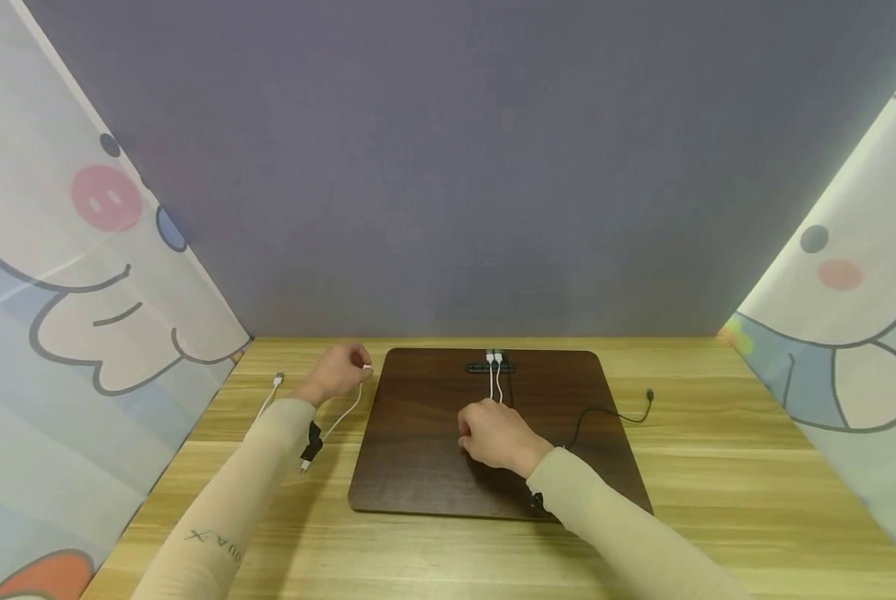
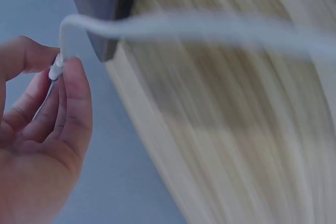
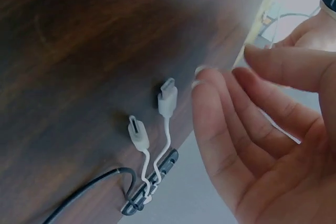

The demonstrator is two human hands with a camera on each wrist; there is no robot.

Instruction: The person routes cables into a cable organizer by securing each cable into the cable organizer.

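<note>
At the left of the dark board, my left hand pinches the white end of a cable between thumb and fingertips. From there the white cord curves down past a black strap. My right hand hovers over the board, fingers loosely bent and holding nothing. Close to its fingertips in the right wrist view stand two white plugs on short white cords. Those cords run through a black cable clip on the board. A black cable also passes into the clip.
Another white plug lies on the wooden table at the far left, its cord running under my left sleeve. Off the board's right side rests a black plug on a thin black cord. A grey panel rises behind the table.
</note>
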